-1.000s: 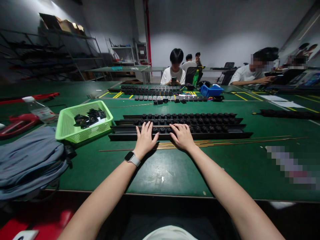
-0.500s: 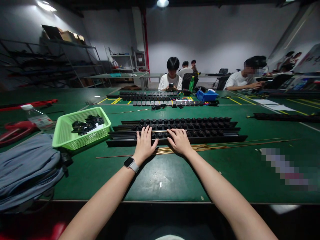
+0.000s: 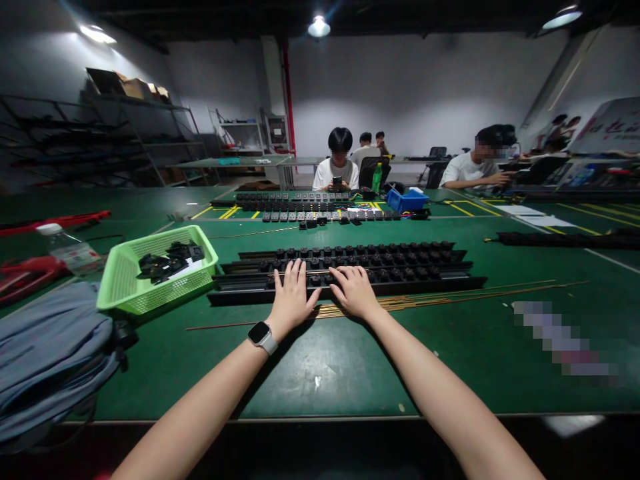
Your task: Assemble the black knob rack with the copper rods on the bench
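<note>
Long black rails point(image 3: 450, 283) lie side by side across the green table, with rows of small black square parts point(image 3: 415, 258) seated along them. My left hand point(image 3: 290, 300) lies flat over the left part of the nearer rails, fingers spread and thumb out. Beside it, my right hand point(image 3: 356, 293) rests on the same rails with its fingers lightly bent and apart. A thin brass-coloured rod point(image 3: 320, 272) shows between my fingertips along a rail; neither hand visibly grips it. Several thin brass-coloured rods point(image 3: 400, 303) lie on the table just before the rails, partly under my wrists.
A light green basket point(image 3: 155, 303) of black parts stands left, near a bottle point(image 3: 67, 250) and a grey-blue bag point(image 3: 55, 360). Further back are more rows of parts point(image 3: 300, 207) and a blue bin point(image 3: 406, 200). Two people sit across the table; others are behind.
The view has tilted slightly up, so everything sits a little lower in the picture. Both hands stay at nearly the same place on the rails.
</note>
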Tool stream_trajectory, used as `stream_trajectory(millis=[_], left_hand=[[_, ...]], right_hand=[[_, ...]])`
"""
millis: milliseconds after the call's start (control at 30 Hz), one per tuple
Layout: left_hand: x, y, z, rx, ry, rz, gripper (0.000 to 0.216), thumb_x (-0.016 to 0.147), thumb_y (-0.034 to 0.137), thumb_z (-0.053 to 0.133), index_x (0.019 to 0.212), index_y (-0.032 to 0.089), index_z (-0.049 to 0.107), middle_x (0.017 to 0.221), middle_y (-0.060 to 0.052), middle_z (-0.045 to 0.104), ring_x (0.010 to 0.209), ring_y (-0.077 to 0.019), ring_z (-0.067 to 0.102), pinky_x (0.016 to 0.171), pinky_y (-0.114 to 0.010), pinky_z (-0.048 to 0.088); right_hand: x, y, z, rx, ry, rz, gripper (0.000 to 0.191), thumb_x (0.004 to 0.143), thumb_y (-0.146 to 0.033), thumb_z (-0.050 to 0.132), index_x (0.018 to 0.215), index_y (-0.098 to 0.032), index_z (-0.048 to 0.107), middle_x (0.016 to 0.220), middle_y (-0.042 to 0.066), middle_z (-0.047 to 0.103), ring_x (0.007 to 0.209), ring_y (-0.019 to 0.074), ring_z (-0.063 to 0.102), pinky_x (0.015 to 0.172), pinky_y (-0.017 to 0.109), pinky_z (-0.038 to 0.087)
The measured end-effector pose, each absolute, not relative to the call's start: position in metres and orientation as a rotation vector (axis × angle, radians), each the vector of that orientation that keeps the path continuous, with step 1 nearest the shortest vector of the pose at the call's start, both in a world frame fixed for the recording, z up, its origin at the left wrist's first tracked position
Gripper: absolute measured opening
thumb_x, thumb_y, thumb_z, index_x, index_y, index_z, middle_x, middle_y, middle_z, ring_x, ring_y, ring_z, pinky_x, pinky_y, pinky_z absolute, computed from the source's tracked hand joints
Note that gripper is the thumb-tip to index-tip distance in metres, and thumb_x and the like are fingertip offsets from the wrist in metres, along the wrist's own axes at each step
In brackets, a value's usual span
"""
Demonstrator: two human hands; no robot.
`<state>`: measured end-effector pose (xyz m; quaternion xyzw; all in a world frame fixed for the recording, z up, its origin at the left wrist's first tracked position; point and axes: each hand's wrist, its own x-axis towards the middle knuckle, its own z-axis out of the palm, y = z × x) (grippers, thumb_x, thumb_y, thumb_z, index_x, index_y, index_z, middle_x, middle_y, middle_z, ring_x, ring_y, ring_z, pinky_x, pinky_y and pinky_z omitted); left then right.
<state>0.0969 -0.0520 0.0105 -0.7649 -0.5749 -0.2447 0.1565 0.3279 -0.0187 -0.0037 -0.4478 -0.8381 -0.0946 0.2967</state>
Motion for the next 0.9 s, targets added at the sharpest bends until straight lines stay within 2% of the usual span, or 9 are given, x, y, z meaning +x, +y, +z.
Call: stream_trajectory(millis=[233,433,600,733,900], left_hand=[[0.108,-0.047,0.015,-2.156,-1.730,-0.694,0.081,0.106,0.061,0.040,0.170,0.012,0.029,0.177,-0.023,0.030,0.165,-0.0415,0.025,0.131,-0.076,0.014],[0.106,-0.053,0.000,-2.187,-1.734,-0.725,0.081,0.106,0.059,0.041,0.171,0.013,0.028,0.173,-0.023,0.039,0.163,-0.0410,0.029,0.130,-0.076,0.017],[0.101,-0.054,0.007,-2.210,-1.694,-0.733,0.072,0.106,0.057,0.043,0.167,0.018,0.039,0.169,-0.020,0.047,0.162,-0.0416,0.032,0.131,-0.076,0.014],[0.100,-0.056,0.010,-2.230,-1.649,-0.744,0.069,0.107,0.056,0.043,0.166,0.019,0.041,0.170,-0.018,0.045,0.163,-0.0399,0.031,0.132,-0.075,0.014],[0.100,-0.055,0.009,-2.276,-1.643,-0.738,0.064,0.107,0.055,0.044,0.160,0.020,0.049,0.159,-0.018,0.058,0.157,-0.0374,0.041,0.132,-0.072,0.018]], right_hand=[[0.328,-0.018,-0.004,-1.190,-2.227,-0.262,0.050,0.110,-0.043,0.054,0.156,-0.025,0.057,0.145,0.013,0.065,0.131,0.0312,0.055,0.119,0.050,0.032],[0.328,-0.017,-0.005,-1.186,-2.232,-0.249,0.052,0.110,-0.043,0.053,0.159,-0.027,0.054,0.146,0.013,0.065,0.134,0.0318,0.054,0.120,0.052,0.031],[0.328,-0.018,-0.005,-1.190,-2.228,-0.252,0.051,0.110,-0.043,0.053,0.158,-0.026,0.055,0.146,0.013,0.065,0.133,0.0310,0.055,0.120,0.051,0.031],[0.328,-0.018,-0.004,-1.197,-2.227,-0.254,0.051,0.110,-0.042,0.054,0.158,-0.027,0.055,0.146,0.013,0.065,0.133,0.0317,0.055,0.120,0.052,0.032],[0.329,-0.019,-0.003,-1.196,-2.234,-0.242,0.050,0.110,-0.041,0.054,0.158,-0.028,0.055,0.146,0.013,0.065,0.136,0.0307,0.055,0.123,0.054,0.032]])
